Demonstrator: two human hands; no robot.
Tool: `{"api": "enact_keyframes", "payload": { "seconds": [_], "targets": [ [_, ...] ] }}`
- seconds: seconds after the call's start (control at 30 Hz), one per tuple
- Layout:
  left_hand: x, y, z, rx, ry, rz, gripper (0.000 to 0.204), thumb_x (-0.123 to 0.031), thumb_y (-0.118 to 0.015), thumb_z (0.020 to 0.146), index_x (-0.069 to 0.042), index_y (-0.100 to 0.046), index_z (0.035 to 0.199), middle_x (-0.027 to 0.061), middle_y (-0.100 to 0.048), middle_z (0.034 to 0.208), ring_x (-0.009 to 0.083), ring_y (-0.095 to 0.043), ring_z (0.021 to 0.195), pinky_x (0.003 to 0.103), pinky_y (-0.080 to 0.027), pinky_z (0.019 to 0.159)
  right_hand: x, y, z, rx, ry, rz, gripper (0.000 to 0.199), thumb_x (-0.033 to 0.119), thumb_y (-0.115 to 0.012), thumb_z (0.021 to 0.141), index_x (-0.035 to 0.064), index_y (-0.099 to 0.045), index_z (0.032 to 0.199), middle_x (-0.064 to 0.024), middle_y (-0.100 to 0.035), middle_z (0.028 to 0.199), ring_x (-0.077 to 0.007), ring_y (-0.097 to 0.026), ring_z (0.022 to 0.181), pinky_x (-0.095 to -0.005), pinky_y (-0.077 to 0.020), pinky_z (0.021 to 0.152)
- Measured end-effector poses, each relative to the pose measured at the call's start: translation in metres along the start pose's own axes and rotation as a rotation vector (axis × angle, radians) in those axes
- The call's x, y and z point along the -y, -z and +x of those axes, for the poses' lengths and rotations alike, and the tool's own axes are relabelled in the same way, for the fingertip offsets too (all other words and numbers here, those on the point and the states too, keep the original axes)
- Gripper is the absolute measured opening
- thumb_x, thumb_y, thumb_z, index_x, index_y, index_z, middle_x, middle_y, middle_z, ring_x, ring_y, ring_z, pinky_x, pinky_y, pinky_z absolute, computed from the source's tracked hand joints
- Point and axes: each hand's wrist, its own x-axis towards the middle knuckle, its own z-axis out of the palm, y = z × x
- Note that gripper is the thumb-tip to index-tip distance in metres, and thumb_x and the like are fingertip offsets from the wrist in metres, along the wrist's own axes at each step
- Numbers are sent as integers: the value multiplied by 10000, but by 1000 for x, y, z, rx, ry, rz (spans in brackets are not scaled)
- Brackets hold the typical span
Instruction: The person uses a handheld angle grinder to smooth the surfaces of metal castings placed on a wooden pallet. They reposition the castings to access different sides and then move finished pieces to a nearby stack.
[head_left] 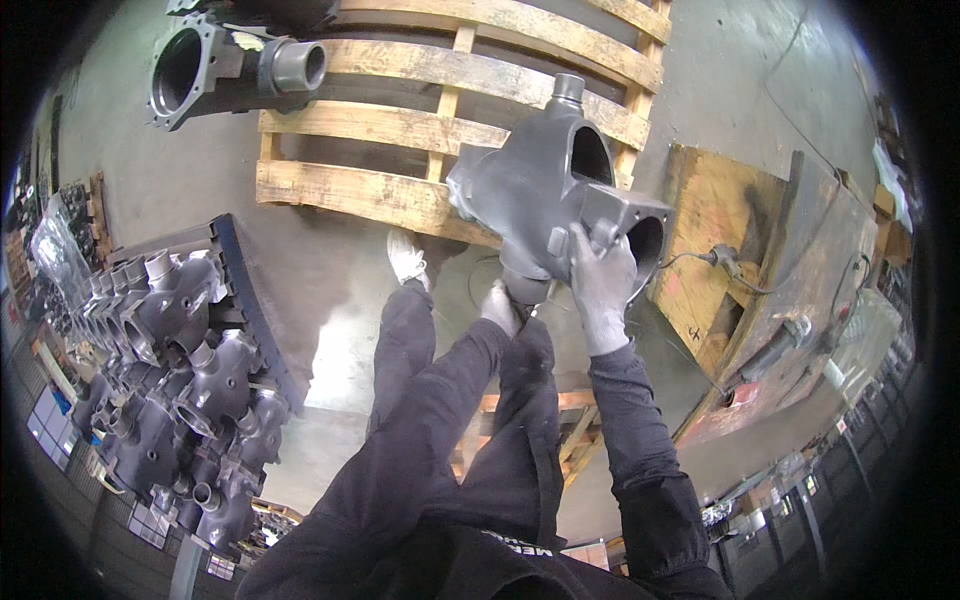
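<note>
A large dark grey cast-metal housing (535,190), with a round tube stub at its far end and wide openings on its right side, is held up in front of my legs over the near edge of a wooden pallet (375,190). My left hand (503,308), in a pale glove, is closed around the short tube at the housing's near end; its fingertips are partly hidden. My right hand (603,285), gloved too, grips the edge of the flanged opening on the near right. The housing's underside cannot be seen.
Another grey casting (225,75) lies at the pallet's far left corner. Many similar housings (165,310) are piled at the left beside a dark metal edge (262,320). To the right stands a wooden bench (800,270) with a corded power tool (775,350) and a cable plug connection (722,256).
</note>
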Motion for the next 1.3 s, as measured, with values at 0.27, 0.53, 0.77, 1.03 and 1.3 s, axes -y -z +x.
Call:
{"api": "enact_keyframes", "payload": {
  "seconds": [0.27, 0.53, 0.77, 1.03, 1.3],
  "targets": [
    [-113, -3, -71, -167, -703, 1124, 565, -511, -375, 1134, -19, -643, 1210, 116, -689, 1119, 225, -646, 950, 413, -526, 826, 64, -68, -6, 137, 410, -518, 358, 456, -626, 975, 159, -707, 1159, -195, -676, 952, -364, -751, 850, -466, -609, 732],
    [-177, -168, -222, 182, -1212, 1328, 436, -268, -504, 1129, 33, -515, 1444, 185, -602, 1415, 250, -578, 1335, 363, -434, 1156, 30, -146, -126, 97, 418, -317, 402, 279, -737, 867, -19, -611, 1106, -159, -678, 1046, -306, -683, 1050, -357, -477, 1063],
    [-109, -228, -217, 265, -1024, 1914, 521, -261, -655, 1028, 19, -538, 1451, 229, -622, 1382, 333, -593, 1322, 416, -462, 1116, -2, -170, -139, 161, 460, -189, 475, 234, -612, 917, 11, -625, 1336, -184, -670, 1251, -321, -584, 1281, -407, -420, 1131],
    [-128, -276, -166, 163, -888, 2130, 560, -370, -659, 1053, 28, -558, 1434, 162, -656, 1345, 211, -590, 1262, 325, -436, 1107, 18, -163, -101, 202, 464, -330, 427, 216, -521, 979, -27, -619, 1316, -196, -705, 1250, -304, -656, 1203, -442, -442, 1110],
    [-131, -284, -135, -203, -933, 2088, 568, -412, -693, 1017, 57, -617, 1328, 207, -713, 1211, 230, -656, 1144, 355, -495, 999, 4, -104, -103, -19, 654, -17, 456, 206, -559, 963, -35, -599, 1348, -150, -705, 1290, -275, -653, 1242, -447, -442, 1154]
  ]
}}
